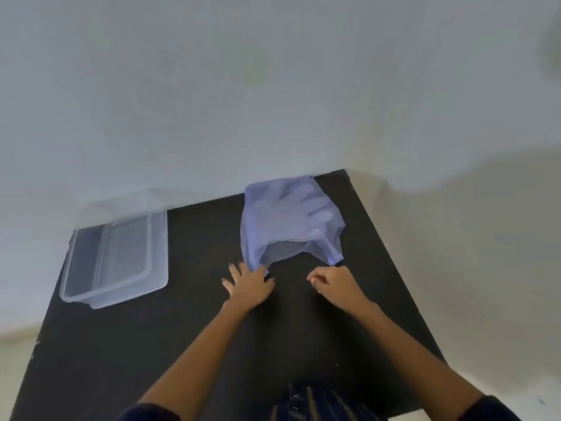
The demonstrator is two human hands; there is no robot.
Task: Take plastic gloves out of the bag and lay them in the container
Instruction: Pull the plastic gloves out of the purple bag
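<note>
A pale blue see-through bag (288, 220) lies on the black table (197, 329), its mouth facing me. Whitish plastic gloves (306, 205) show through its far half. My left hand (247, 284) pinches the bag's near left corner with fingers spread. At the near right corner, my right hand (337, 282) is curled and grips the bag's edge. The mouth is pulled apart between both hands. A clear rectangular container (91, 294) stands at the table's left, and nothing shows inside it.
A clear lid (121, 205) leans behind the container against the white wall. The table's right edge runs close to the bag. Pale floor lies right of the table.
</note>
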